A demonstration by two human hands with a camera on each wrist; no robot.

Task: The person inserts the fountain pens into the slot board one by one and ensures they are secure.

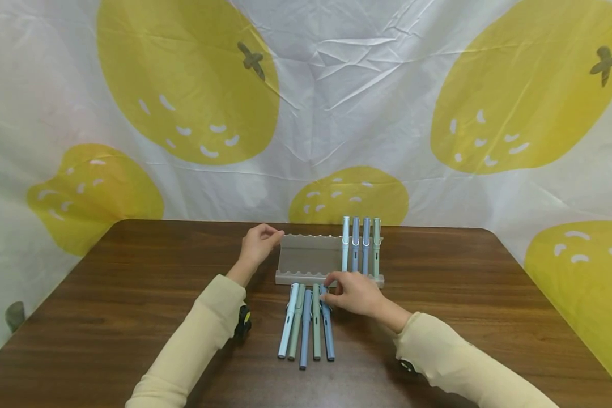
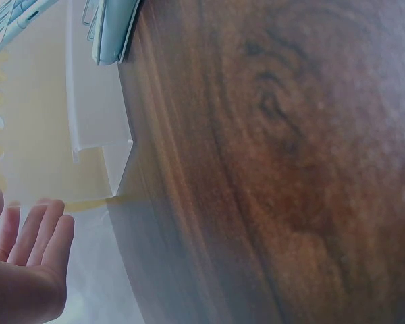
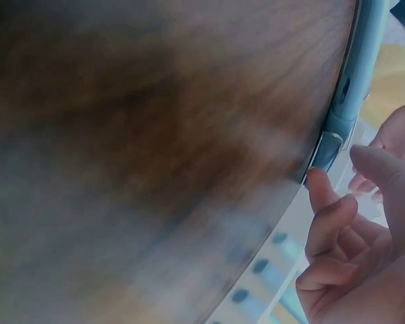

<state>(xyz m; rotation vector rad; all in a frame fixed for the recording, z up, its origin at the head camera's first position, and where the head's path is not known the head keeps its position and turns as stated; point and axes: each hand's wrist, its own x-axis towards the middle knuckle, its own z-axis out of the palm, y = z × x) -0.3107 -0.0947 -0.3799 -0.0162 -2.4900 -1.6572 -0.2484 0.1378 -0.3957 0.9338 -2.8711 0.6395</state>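
Observation:
A translucent pen rack (image 1: 306, 258) with scalloped edges stands on the table, with several capped pens (image 1: 355, 243) side by side at its right end. My left hand (image 1: 257, 246) pinches the rack's far left corner between thumb and index finger; in the left wrist view the other fingers (image 2: 48, 236) stretch out loosely. Before the rack lies a fanned row of light blue, green and blue pens (image 1: 306, 328). At the row's right end, my right hand (image 1: 357, 293) pinches the cap end of a blue pen (image 1: 328, 334), its body along the table; the right wrist view shows this blue pen (image 3: 361, 61) too.
The brown wooden table (image 1: 158, 294) extends to both sides of the rack. Close behind its far edge hangs a white cloth (image 1: 347, 124) with yellow fruit prints. A dark device (image 1: 243, 322) is strapped at the left wrist.

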